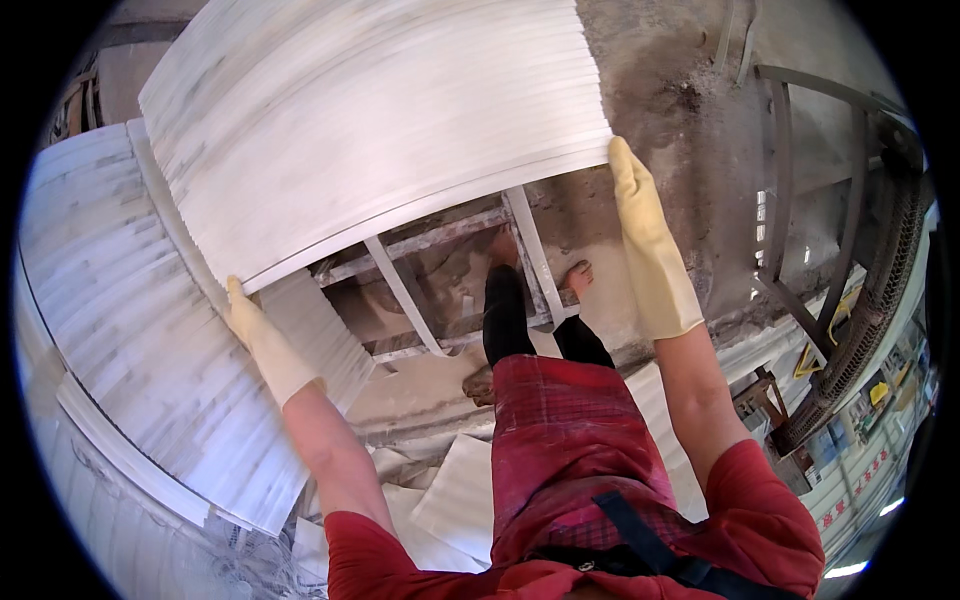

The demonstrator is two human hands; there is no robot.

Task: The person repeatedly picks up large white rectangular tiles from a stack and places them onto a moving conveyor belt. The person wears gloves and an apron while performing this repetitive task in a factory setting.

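You hold a wide stack of thin white sheets (370, 120) out in front, above a white metal frame (450, 270). Your left hand (262, 345) grips its near-left corner, your right hand (650, 245) its right edge — gloved fingers pressed flat together. It looks heavy, stiff, likely brittle — support both ends evenly.

both gloved hands, left (262, 345) and right (650, 245), outstretched and gripping
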